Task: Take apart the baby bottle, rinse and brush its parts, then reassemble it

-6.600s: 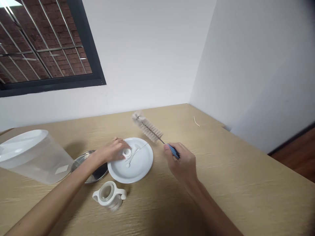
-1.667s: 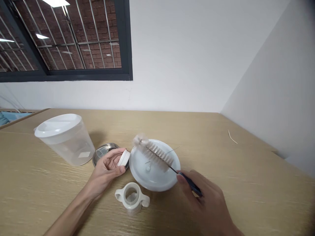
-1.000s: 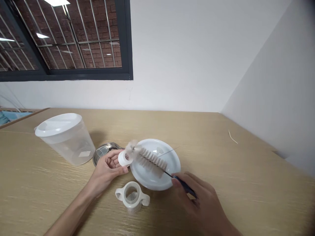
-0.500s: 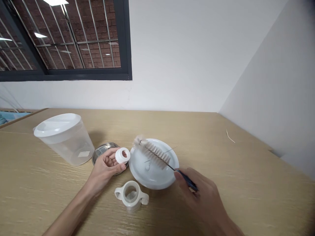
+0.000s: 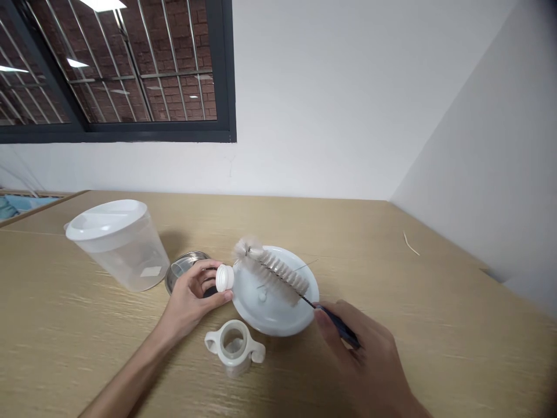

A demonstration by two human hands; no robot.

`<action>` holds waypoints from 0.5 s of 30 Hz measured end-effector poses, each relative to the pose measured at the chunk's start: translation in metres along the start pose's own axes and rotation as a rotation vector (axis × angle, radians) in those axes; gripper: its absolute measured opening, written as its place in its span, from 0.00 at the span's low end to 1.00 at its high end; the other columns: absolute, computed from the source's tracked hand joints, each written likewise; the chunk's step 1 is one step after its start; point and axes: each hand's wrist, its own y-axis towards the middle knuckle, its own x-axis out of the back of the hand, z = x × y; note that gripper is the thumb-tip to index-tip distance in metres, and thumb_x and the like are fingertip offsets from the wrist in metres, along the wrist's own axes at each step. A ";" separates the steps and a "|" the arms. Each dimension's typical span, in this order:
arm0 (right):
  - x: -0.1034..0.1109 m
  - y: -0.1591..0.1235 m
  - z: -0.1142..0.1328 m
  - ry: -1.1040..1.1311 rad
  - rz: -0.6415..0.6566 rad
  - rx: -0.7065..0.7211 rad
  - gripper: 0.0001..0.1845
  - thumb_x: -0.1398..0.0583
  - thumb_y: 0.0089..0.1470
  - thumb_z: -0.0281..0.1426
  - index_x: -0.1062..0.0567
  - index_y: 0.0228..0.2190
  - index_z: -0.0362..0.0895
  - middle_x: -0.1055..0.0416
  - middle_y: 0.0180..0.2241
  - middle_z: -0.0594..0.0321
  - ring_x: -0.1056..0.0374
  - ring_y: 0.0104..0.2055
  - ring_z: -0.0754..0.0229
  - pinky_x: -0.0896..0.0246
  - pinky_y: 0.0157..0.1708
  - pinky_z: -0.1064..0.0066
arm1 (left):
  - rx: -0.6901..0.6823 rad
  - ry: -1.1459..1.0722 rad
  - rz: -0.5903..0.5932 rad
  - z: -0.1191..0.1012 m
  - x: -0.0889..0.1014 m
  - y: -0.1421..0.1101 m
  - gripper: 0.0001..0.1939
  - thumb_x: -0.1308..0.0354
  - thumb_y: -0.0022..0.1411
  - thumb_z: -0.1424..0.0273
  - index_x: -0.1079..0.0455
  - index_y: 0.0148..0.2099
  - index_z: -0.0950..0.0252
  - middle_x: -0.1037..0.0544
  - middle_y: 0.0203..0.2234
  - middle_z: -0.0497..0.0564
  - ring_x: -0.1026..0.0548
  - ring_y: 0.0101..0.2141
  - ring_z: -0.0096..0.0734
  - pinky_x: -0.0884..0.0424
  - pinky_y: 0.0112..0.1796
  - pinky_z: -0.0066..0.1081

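Observation:
My left hand (image 5: 191, 299) pinches a small white ring-shaped bottle cap (image 5: 224, 278) between thumb and fingers, at the left rim of a white plate (image 5: 278, 322). The cap's ridged side faces me. Gripped by its dark handle in my right hand (image 5: 365, 348) is a bottle brush (image 5: 272, 270), its pale bristles held over the plate toward the cap but apart from it. On the table in front of the plate stands a small clear bottle with a white two-handled collar (image 5: 235, 348), its mouth uncovered.
A clear plastic pitcher with a white lid (image 5: 117, 244) stands at the left. Beside it lies a round metal dish (image 5: 191, 258), partly behind my left hand. A thin pale strip (image 5: 410, 244) rests on the table (image 5: 348, 232) at the right. A wall rises behind.
My left hand has turned the cap, so its ridged side shows instead of the smooth opening. My right hand and the brush have shifted slightly right.

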 end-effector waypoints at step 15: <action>-0.006 -0.004 -0.008 0.051 0.063 0.079 0.04 0.41 0.63 0.27 0.25 0.39 0.45 0.26 0.29 0.66 0.31 0.27 0.69 0.37 0.26 0.78 | -0.129 -0.115 -0.170 -0.008 -0.005 -0.001 0.34 0.23 0.42 0.79 0.27 0.52 0.62 0.17 0.42 0.52 0.19 0.43 0.32 0.22 0.46 0.30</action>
